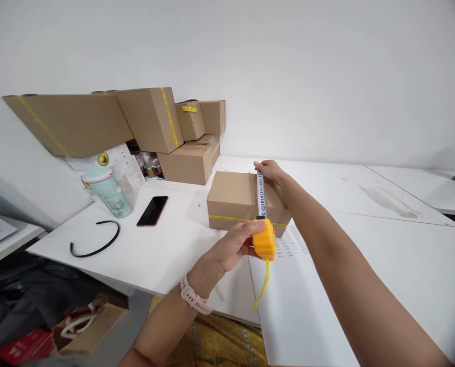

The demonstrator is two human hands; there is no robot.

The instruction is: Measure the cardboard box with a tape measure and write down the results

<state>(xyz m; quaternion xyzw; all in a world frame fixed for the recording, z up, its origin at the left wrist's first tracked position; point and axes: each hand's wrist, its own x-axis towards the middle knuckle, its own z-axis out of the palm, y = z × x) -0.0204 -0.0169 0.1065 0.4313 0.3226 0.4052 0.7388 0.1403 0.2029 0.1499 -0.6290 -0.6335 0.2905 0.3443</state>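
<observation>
Well to the left of the left hand (pixel 233 245), a black curved band (pixel 97 253) and a mint-green cup (pixel 115 193) are seen; nearer to that hand, a dark phone (pixel 153 210) is laid flat. Beyond it, to the left, cartons (pixel 187 162) are stacked. By the left hand, a yellow tape measure (pixel 264 240) is gripped at the near side of a cardboard box (pixel 233 188). The printed blade (pixel 261 196) is stretched across the box's top, its far end held in the closed fingers of the right hand (pixel 271 171). Right of the left hand, a printed sheet (pixel 296 242) is laid beside the box.
</observation>
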